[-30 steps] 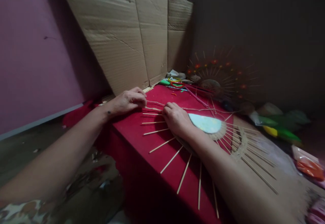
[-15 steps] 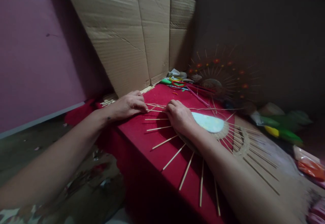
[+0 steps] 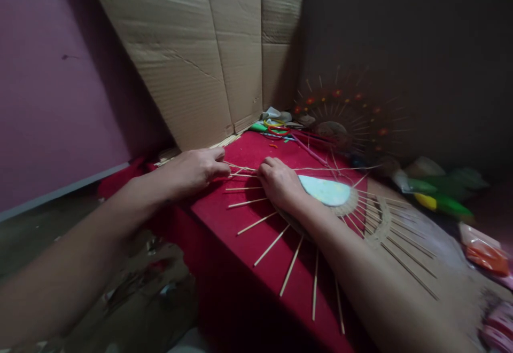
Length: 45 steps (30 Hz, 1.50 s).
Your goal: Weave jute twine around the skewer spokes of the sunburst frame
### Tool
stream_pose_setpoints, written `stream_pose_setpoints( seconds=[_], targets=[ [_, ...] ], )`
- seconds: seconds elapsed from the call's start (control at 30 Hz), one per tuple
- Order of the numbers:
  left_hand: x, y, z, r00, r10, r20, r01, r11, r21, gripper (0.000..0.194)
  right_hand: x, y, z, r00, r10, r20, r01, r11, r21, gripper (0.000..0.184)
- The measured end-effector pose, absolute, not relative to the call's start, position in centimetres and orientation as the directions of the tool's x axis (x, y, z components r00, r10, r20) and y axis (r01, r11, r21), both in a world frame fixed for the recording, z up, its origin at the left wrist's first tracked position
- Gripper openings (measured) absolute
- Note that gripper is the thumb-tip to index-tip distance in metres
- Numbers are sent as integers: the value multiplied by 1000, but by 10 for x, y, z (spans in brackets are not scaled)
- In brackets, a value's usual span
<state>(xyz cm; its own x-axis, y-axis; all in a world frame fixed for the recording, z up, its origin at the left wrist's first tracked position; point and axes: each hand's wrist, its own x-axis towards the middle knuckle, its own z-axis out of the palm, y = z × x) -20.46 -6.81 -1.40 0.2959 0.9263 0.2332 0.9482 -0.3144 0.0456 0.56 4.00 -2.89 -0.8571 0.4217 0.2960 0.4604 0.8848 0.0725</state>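
Note:
A half-round frame of thin wooden sticks (image 3: 290, 275) fans out over a red cloth, with a pale blue half-disc (image 3: 326, 190) at its centre. Tan twine is wound in bands (image 3: 382, 225) between the sticks. My left hand (image 3: 202, 169) is closed, thumb and fingertips pinching twine (image 3: 240, 169) by the end of the leftmost sticks. Curled over the frame's left side, my right hand (image 3: 282, 185) grips it where the twine meets the sticks; its fingertips are partly hidden. A loose length of twine trails right behind the half-disc.
Tall cardboard (image 3: 180, 48) stands behind the red cloth (image 3: 224, 235). Scissors with red and yellow handles (image 3: 276, 127) lie at the back among clutter. A finished-looking stick fan with orange flowers (image 3: 336, 94) leans against the dark wall. Packets (image 3: 487, 251) lie at the right.
My left hand has shifted slightly left and its wrist has turned, the fingers still at the twine. My right hand stays on the frame. The whole view has moved a little.

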Motion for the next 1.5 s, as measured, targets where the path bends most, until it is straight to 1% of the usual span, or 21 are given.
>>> stream_pose_setpoints(
  seconds=[0.13, 0.27, 0.37, 0.43, 0.53, 0.67, 0.77, 0.9, 1.1, 1.2, 1.27, 1.3, 1.33, 1.4, 1.47, 1.5],
  targets=[
    [-202, -70, -13, 244, 956, 160, 963, -259, 78, 28, 6, 40, -28, -856, 424, 295, 463, 883, 75, 20],
    [-203, -68, -15, 155, 983, 102, 980, -166, 109, 23, 6, 39, -27, -853, 430, 295, 472, 877, 85, 20],
    [-203, -66, -15, 115, 987, 113, 980, -131, 147, 23, 6, 39, -27, -852, 433, 293, 475, 876, 86, 20],
    [-202, -66, -15, 92, 988, 122, 983, -109, 147, 22, 6, 39, -27, -854, 432, 291, 473, 877, 85, 20],
    [-203, -65, -15, 75, 989, 125, 984, -94, 151, 22, 5, 39, -28, -853, 430, 294, 472, 877, 86, 19],
    [-206, -63, -17, 61, 988, 143, 977, -89, 196, 21, 5, 39, -27, -856, 430, 287, 469, 879, 83, 20],
    [-207, -62, -20, 90, 979, 183, 979, -121, 167, 22, 6, 38, -27, -855, 434, 284, 471, 879, 74, 20],
    [-204, -66, -21, 172, 948, 266, 971, -209, 117, 24, 6, 38, -26, -856, 439, 271, 473, 878, 71, 20],
    [-188, -67, -20, 288, 895, 339, 937, -337, 95, 24, 5, 38, -28, -857, 418, 300, 461, 883, 89, 20],
    [-172, -55, -15, 369, 852, 371, 897, -431, 101, 20, 4, 38, -29, -850, 428, 307, 466, 883, 59, 21],
    [-160, -44, -10, 411, 837, 363, 862, -486, 144, 24, 5, 40, -31, -836, 439, 330, 458, 889, -22, 19],
    [-154, -38, -8, 429, 826, 364, 840, -513, 174, 27, 6, 42, -32, -820, 456, 347, 453, 887, -96, 18],
    [-149, -33, -5, 443, 817, 370, 821, -535, 200, 28, 7, 44, -33, -795, 486, 364, 445, 874, -194, 15],
    [-142, -23, -1, 465, 792, 396, 776, -579, 248, 26, 9, 50, -35, -742, 556, 375, 389, 812, -435, 11],
    [-137, -16, 3, 463, 787, 407, 742, -596, 308, 23, 11, 56, -37, -737, 581, 344, 242, 703, -669, 13],
    [-136, -14, 5, 457, 793, 403, 731, -592, 339, 22, 11, 59, -37, -759, 569, 316, 158, 632, -758, 15]
  ],
)
